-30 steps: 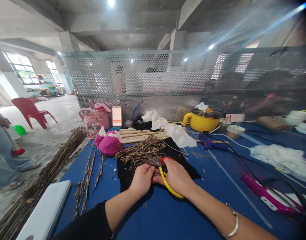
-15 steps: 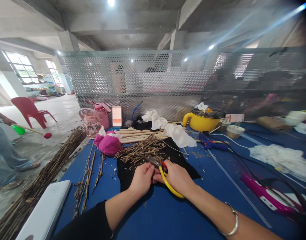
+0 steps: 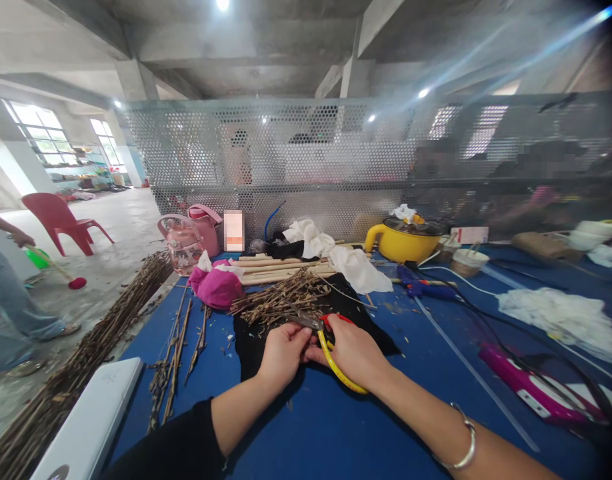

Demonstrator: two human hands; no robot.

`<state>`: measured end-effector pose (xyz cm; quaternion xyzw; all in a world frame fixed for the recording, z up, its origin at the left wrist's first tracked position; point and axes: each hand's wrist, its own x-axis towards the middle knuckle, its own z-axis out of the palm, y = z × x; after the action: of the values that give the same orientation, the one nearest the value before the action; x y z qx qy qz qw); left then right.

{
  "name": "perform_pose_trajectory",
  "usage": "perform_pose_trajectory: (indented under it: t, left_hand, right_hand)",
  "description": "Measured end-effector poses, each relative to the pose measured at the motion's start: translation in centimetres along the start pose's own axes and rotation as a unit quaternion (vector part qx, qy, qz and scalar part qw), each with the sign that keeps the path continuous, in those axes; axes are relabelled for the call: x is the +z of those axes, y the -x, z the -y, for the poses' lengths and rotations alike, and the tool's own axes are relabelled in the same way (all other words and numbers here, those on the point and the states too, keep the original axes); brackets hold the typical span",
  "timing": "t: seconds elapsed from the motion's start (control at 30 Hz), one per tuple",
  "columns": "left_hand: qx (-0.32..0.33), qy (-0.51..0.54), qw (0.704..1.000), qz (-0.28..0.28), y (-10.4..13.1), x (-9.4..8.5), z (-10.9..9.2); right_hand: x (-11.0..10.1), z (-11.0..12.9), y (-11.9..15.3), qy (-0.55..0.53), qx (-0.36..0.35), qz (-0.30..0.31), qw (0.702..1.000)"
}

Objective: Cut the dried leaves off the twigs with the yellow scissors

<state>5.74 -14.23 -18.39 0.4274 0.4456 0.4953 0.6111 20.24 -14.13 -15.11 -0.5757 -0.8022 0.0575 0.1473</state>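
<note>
My right hand [image 3: 349, 350] is closed on scissors [image 3: 331, 360] with yellow and red handles, their dark blades pointing left. Just left of it, my left hand [image 3: 285, 350] is pinched closed beside the blades; what its fingertips hold is too small to make out. The two hands nearly touch over a black cloth [image 3: 381, 333] on the blue table [image 3: 326, 433]. Right beyond the blades lies a pile of dry brown twigs [image 3: 281, 297] on the cloth.
Wooden sticks [image 3: 281, 270], white cloths [image 3: 359, 270], a magenta bundle [image 3: 216, 287] and a yellow pot [image 3: 406, 243] stand behind. To the right are a blue glue gun [image 3: 421, 285] and cables. At left, long stalks [image 3: 86, 360], a white box [image 3: 91, 420] and a person's legs [image 3: 21, 313].
The red handle shows more, and the scissors look slightly more open. At the left, the person's hand and the red-tipped stick have shifted.
</note>
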Motion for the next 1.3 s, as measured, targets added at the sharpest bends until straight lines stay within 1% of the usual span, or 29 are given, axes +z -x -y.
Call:
perform_pose_trajectory:
  t: [0.1, 0.23, 0.37, 0.6, 0.7, 0.9, 1.13, 1.3]
  left_hand:
    - [0.012, -0.014, 1.0, 0.0, 0.12, 0.06, -0.21]
    - [0.001, 0.005, 1.0, 0.009, 0.26, 0.15, -0.37]
    - [-0.005, 0.005, 1.0, 0.007, 0.21, 0.2, -0.36]
    - [-0.009, 0.016, 1.0, -0.011, 0.0, 0.26, -0.08]
    - [-0.006, 0.015, 1.0, -0.008, 0.04, 0.28, -0.14]
    - [-0.002, 0.003, 1.0, -0.003, 0.02, 0.09, -0.18]
    - [-0.009, 0.014, 1.0, -0.002, 0.11, 0.15, -0.37]
    - [-0.013, 0.018, 1.0, -0.004, 0.2, 0.12, -0.57]
  right_hand:
    - [0.13, -0.14, -0.02, -0.004, 0.018, 0.011, 1.0]
    - [0.14, -0.19, -0.07, -0.017, 0.031, 0.01, 0.999]
    - [0.18, -0.2, -0.06, -0.04, 0.029, 0.011, 0.999]
    - [0.75, -0.59, -0.13, -0.043, -0.015, -0.029, 0.999]
    - [0.59, -0.44, -0.18, -0.038, -0.018, -0.036, 0.998]
    - [0.49, -0.29, -0.08, -0.038, 0.035, 0.015, 0.999]
    - [0.46, -0.4, -0.27, 0.004, 0.058, 0.029, 0.998]
    - [0.52, -0.54, -0.34, 0.01, 0.063, 0.031, 0.998]
